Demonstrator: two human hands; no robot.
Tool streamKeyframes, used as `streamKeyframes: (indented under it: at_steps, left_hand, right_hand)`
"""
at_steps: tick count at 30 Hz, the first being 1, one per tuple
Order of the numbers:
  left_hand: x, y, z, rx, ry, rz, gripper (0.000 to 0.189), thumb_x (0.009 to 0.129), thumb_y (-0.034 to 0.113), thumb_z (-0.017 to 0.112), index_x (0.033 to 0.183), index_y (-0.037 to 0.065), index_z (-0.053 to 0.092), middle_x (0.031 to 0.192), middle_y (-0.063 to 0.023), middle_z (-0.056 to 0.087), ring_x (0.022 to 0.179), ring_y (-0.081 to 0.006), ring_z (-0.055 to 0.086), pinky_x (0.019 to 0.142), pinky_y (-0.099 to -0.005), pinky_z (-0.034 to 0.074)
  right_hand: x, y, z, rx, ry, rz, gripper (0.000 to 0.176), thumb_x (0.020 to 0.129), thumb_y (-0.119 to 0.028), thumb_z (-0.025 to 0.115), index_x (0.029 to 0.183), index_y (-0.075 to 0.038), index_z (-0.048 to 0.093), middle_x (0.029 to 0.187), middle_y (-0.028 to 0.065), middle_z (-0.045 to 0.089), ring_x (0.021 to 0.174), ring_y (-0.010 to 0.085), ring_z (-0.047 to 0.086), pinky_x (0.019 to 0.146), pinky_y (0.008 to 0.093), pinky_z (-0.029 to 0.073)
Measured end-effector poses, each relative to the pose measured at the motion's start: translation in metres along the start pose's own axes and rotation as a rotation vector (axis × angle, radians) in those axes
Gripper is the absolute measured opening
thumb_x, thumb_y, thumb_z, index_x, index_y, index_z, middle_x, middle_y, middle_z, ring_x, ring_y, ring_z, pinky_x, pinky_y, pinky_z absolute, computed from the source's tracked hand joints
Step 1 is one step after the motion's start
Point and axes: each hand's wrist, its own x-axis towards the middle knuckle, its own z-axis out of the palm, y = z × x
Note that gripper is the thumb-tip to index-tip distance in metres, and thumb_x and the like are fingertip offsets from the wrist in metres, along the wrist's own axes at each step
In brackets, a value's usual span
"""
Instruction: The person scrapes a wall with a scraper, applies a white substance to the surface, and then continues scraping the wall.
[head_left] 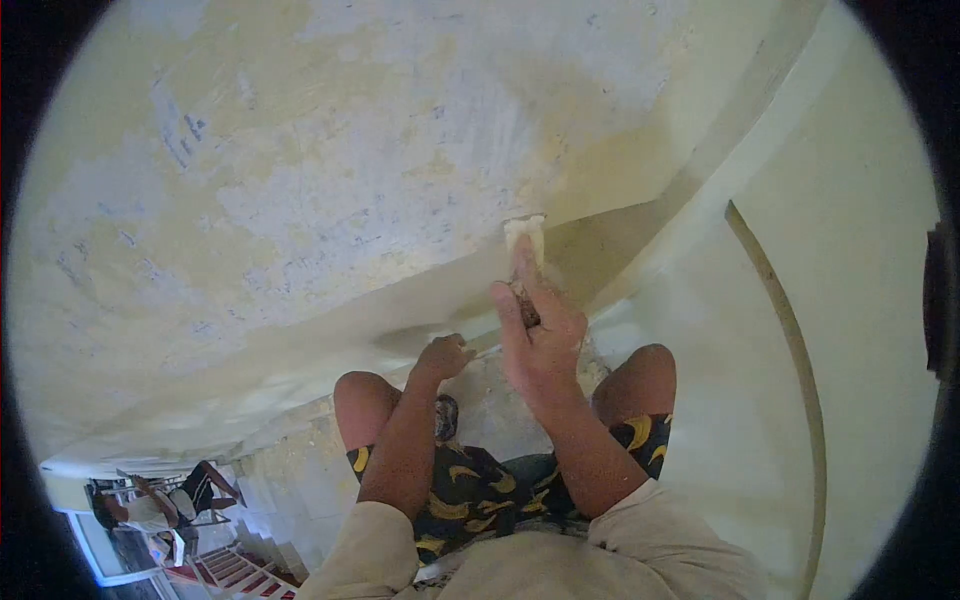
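Observation:
My right hand [548, 340] is wrapped round the handle of a putty knife [525, 232], the index finger stretched along it toward the blade. Pale putty coats the blade, whose tip is at the patchy wall [400, 160]; whether it touches cannot be told. My left hand [438, 360] is closed, lower and to the left, close to the foot of the wall. A small pale bit shows at its fingertips, too small to name. The wall has cream and whitish patches with bluish marks.
My bent knees [640, 385] are on either side of my arms, above a dusty floor [495, 390]. A curved strip [785, 300] runs along the pale surface at right. At lower left, another person [155, 505] is near a ladder [235, 568].

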Motion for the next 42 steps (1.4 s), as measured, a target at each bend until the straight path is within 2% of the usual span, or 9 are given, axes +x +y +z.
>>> streamKeyframes:
  at_steps: [5, 9, 12, 16, 24, 35, 37, 41, 42]
  left_hand:
    - [-0.006, 0.006, 0.001, -0.036, 0.005, 0.014, 0.051, 0.083, 0.046, 0.054, 0.108, 0.001, 0.059, 0.108, -0.0223, 0.060, 0.102, -0.0370, 0.057, 0.090, -0.0432, 0.044]
    - [0.012, -0.023, 0.026, 0.033, 0.003, 0.096, 0.050, 0.082, 0.045, 0.055, 0.106, 0.001, 0.060, 0.107, -0.0224, 0.060, 0.102, -0.0374, 0.057, 0.089, -0.0435, 0.044]
    - [-0.019, 0.016, -0.020, -0.082, -0.012, -0.031, 0.049, 0.081, 0.043, 0.057, 0.105, 0.001, 0.060, 0.106, -0.0220, 0.061, 0.101, -0.0375, 0.057, 0.088, -0.0438, 0.044]
    - [-0.014, 0.005, -0.004, -0.009, 0.039, 0.046, 0.048, 0.081, 0.042, 0.059, 0.104, 0.000, 0.060, 0.105, -0.0218, 0.061, 0.100, -0.0378, 0.057, 0.088, -0.0442, 0.044]
    - [0.014, -0.026, 0.029, -0.043, 0.060, 0.066, 0.046, 0.081, 0.041, 0.058, 0.108, 0.003, 0.059, 0.103, -0.0208, 0.062, 0.099, -0.0370, 0.058, 0.087, -0.0441, 0.045]
    - [-0.008, -0.012, 0.007, 0.004, -0.007, 0.002, 0.050, 0.081, 0.046, 0.056, 0.109, 0.005, 0.059, 0.104, -0.0217, 0.062, 0.099, -0.0369, 0.058, 0.087, -0.0445, 0.045]
    - [-0.019, -0.002, -0.007, -0.054, -0.021, -0.051, 0.049, 0.081, 0.046, 0.056, 0.109, 0.005, 0.059, 0.103, -0.0219, 0.062, 0.099, -0.0371, 0.058, 0.087, -0.0446, 0.045]
    - [-0.032, 0.005, -0.015, -0.091, -0.019, -0.036, 0.049, 0.080, 0.044, 0.056, 0.107, 0.003, 0.060, 0.102, -0.0225, 0.062, 0.097, -0.0386, 0.058, 0.087, -0.0460, 0.045]
    - [-0.034, 0.006, -0.015, -0.106, -0.043, -0.074, 0.049, 0.080, 0.044, 0.056, 0.106, 0.003, 0.060, 0.102, -0.0227, 0.062, 0.097, -0.0390, 0.058, 0.087, -0.0465, 0.045]
  right_hand:
    - [0.025, -0.011, -0.004, 0.077, 0.098, 0.009, 0.045, 0.083, -0.009, 0.062, 0.126, -0.002, 0.051, 0.055, 0.0004, 0.040, 0.049, 0.0065, 0.035, 0.048, 0.0215, 0.035]
    - [0.013, -0.007, 0.000, -0.022, 0.011, -0.022, 0.044, 0.082, -0.007, 0.062, 0.125, -0.002, 0.053, 0.056, 0.0031, 0.045, 0.049, 0.0087, 0.039, 0.049, 0.0237, 0.038]
    - [0.017, -0.008, -0.004, -0.068, 0.019, -0.035, 0.044, 0.082, -0.006, 0.061, 0.125, -0.002, 0.053, 0.057, 0.0058, 0.048, 0.049, 0.0103, 0.042, 0.049, 0.0252, 0.039]
    - [0.013, -0.006, -0.005, -0.104, -0.041, -0.035, 0.043, 0.082, -0.006, 0.061, 0.125, -0.001, 0.053, 0.062, 0.0093, 0.053, 0.050, 0.0117, 0.044, 0.050, 0.0259, 0.040]
    - [0.016, -0.005, -0.003, -0.055, 0.003, -0.061, 0.044, 0.082, -0.006, 0.061, 0.125, -0.002, 0.052, 0.062, 0.0084, 0.053, 0.051, 0.0100, 0.044, 0.051, 0.0248, 0.040]
    - [0.026, -0.009, -0.015, -0.043, -0.034, -0.015, 0.044, 0.084, -0.009, 0.060, 0.126, 0.000, 0.050, 0.060, 0.0035, 0.048, 0.053, 0.0063, 0.038, 0.049, 0.0232, 0.037]
    - [0.049, -0.011, -0.019, 0.089, 0.080, 0.100, 0.045, 0.084, -0.011, 0.061, 0.126, -0.001, 0.050, 0.060, 0.0044, 0.048, 0.053, 0.0072, 0.038, 0.050, 0.0251, 0.037]
    - [0.027, -0.014, -0.021, -0.097, -0.066, 0.047, 0.044, 0.084, -0.012, 0.061, 0.125, -0.001, 0.051, 0.058, 0.0035, 0.048, 0.053, 0.0067, 0.038, 0.050, 0.0247, 0.037]
    - [0.024, -0.012, -0.021, -0.071, -0.046, 0.014, 0.045, 0.084, -0.012, 0.061, 0.126, -0.003, 0.051, 0.061, 0.0084, 0.052, 0.053, 0.0133, 0.045, 0.051, 0.0286, 0.040]
